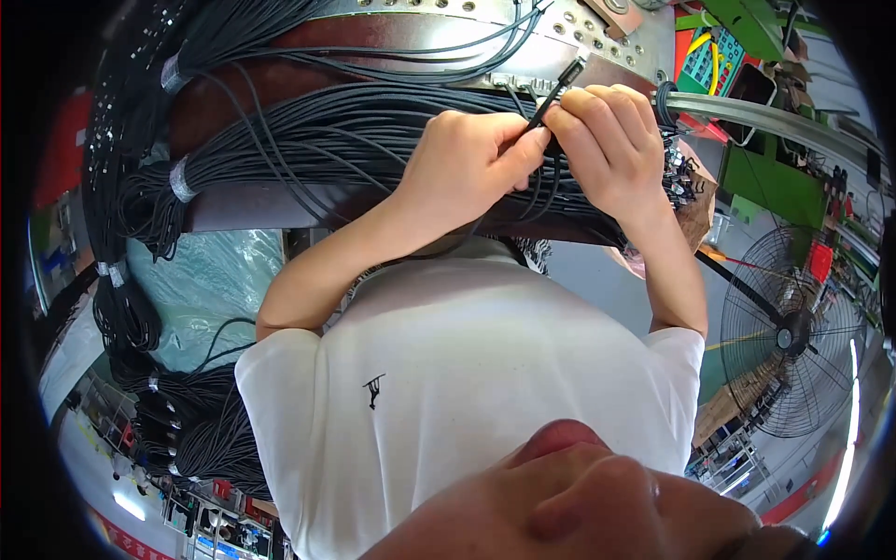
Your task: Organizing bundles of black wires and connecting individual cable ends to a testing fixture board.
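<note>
A black cable with a dark plug end slants up and to the right between my two hands, above the edge of the metal bench. My left hand pinches the cable between thumb and fingers. Close beside it, my right hand has its fingers curled and its fingertips against the same cable. Just below my hands, loops of the cable hang down. Behind my left hand lies a thick bundle of black cables, tied with a silvery band.
Another tied cable bundle lies farther back on the perforated metal plate. More bundles hang at the left, beside a greenish plastic bag. At the right stand a black fan, a curved metal bar and green machinery.
</note>
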Action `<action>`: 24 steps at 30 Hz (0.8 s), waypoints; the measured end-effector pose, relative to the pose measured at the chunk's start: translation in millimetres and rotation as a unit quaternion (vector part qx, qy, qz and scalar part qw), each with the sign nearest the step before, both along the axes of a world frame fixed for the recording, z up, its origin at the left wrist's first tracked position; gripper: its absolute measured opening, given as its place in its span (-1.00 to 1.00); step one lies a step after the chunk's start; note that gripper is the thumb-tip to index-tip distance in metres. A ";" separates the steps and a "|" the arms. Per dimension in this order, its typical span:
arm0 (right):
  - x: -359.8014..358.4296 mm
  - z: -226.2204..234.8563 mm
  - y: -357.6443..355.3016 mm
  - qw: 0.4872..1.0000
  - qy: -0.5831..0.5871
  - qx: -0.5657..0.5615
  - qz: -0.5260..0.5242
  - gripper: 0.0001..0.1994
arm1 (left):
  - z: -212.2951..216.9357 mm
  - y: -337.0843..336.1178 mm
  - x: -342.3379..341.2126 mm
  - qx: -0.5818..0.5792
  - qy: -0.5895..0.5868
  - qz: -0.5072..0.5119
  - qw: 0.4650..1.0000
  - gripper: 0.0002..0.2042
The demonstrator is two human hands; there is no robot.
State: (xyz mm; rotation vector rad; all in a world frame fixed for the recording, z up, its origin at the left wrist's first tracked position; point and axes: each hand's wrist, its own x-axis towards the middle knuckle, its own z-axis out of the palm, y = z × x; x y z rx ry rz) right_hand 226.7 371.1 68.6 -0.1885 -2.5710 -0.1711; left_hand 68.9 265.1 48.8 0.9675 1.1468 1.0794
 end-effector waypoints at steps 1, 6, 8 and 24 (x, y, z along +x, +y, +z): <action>2.3 -4.2 -0.3 1.000 -0.001 0.001 -0.005 -0.78 | 1.1 -0.2 -1.6 0.069 0.186 -0.009 0.980 -0.66; 4.0 0.5 -2.9 0.999 -0.013 -0.038 -0.011 -0.78 | 3.4 2.2 -1.2 -0.022 0.002 -0.020 1.000 -0.71; 3.5 1.4 -2.0 0.998 -0.023 -0.055 -0.021 -0.77 | -3.7 -0.4 4.3 0.050 0.118 0.021 0.992 -0.70; 28.2 -39.0 27.2 0.960 0.052 -0.259 -0.091 -0.75 | 11.0 -10.5 -1.9 0.085 -0.015 0.081 0.993 -0.57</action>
